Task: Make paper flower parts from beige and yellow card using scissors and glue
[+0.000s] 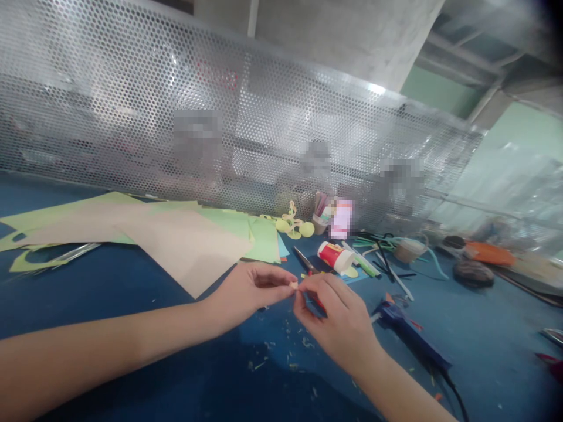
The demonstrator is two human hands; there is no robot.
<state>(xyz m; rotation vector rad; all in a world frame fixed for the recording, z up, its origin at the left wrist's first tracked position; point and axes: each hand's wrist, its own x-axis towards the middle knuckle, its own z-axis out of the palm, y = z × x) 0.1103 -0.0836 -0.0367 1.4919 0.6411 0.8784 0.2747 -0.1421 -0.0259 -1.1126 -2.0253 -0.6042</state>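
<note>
My left hand (pixel 250 296) pinches a tiny pale pinkish piece (pixel 294 285), possibly paper, between thumb and fingertips. Closed against the same piece are the fingertips of my right hand (pixel 336 316); both hands meet over the blue table (pixel 211 375). Just beyond them lies a pair of scissors (pixel 303 258), its lower part hidden behind my right hand. A white glue bottle with a red label (pixel 333 257) rests on its side behind that hand. To the right is a blue glue gun (pixel 413 337) with a black cord.
Beige paper (pixel 189 246) and green sheets (pixel 266 237) spread at the left back. Yellow paper figures (pixel 294 225) stand near a perforated metal screen (pixel 132 117). Pipe cleaners (pixel 391 264) lie at the right back, with an orange object (pixel 490 254) beyond. Small paper scraps dot the table.
</note>
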